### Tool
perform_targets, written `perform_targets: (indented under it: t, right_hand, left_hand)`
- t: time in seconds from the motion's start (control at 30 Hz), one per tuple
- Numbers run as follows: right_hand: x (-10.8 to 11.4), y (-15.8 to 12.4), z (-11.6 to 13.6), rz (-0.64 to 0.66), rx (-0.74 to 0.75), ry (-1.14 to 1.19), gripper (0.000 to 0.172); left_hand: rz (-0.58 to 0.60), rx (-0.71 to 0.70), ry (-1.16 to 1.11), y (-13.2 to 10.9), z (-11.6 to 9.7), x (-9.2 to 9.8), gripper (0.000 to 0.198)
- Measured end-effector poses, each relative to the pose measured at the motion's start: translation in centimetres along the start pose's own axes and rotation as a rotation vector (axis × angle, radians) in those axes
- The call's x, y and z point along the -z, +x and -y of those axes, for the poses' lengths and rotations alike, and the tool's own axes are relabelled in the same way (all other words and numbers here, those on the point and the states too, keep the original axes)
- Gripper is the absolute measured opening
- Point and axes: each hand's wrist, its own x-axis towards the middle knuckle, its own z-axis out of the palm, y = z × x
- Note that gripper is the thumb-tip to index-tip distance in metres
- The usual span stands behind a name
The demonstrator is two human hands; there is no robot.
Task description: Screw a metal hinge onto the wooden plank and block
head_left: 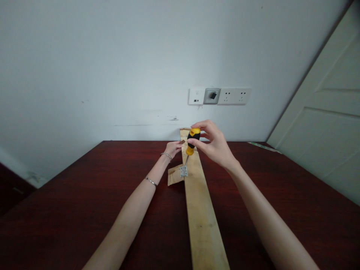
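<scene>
A screwdriver (194, 138) with a yellow and black handle is in my right hand (213, 144), the fingers and thumb closed round the handle. Its metal shaft slants down to a small metal hinge (183, 171). That hinge joins a long pale wooden board (203, 213) to a short wood piece (175, 175) sticking out on the left. My left hand (173, 148) grips the board's left edge near its far end, beyond the hinge; some of its fingertips are hidden. Two thin bracelets circle the left wrist and forearm.
Under the board spreads a dark red tabletop (126, 225), its far edge against a white wall (112, 67). Wall sockets (234, 96) and a switch panel are above the board's far end. A pale panelled door (332, 123) stands at the right. A thin strip (264, 147) lies at the table's back right.
</scene>
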Motion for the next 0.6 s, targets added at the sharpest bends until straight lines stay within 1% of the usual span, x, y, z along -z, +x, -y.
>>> perform_targets:
  t: [0.1, 0.17, 0.33, 0.4, 0.43, 0.53, 0.6]
  right_hand:
    - [0.2, 0.0, 0.2, 0.07, -0.006, 0.073, 0.021]
    - [0.2, 0.0, 0.1, 0.068, 0.001, 0.083, 0.021]
    - [-0.8, -0.2, -0.5, -0.083, 0.033, -0.05, 0.02]
    - [-1.1, -0.3, -0.5, -0.117, 0.039, -0.07, 0.022]
    - [-1.2, -0.4, -0.5, -0.116, 0.045, -0.061, 0.023]
    - [-1.2, -0.5, -0.2, -0.041, 0.085, -0.003, 0.025]
    - [-1.1, -0.5, -0.1, -0.021, 0.113, 0.016, 0.028]
  left_hand:
    - [0.009, -0.001, 0.011, 0.0, 0.0, 0.1, 0.019]
    - [0.015, -0.012, 0.008, 0.1, 0.1, 0.2, 0.02]
    - [0.02, -0.016, 0.0, -0.1, 0.2, 0.1, 0.02]
    - [0.028, -0.009, 0.0, -0.4, 0.0, 0.0, 0.019]
    - [0.033, -0.003, 0.001, -0.5, -0.1, -0.2, 0.019]
    - [0.042, 0.016, -0.009, -0.8, -0.6, -0.5, 0.022]
    - [0.035, 0.025, -0.028, -0.9, -0.8, -0.7, 0.024]
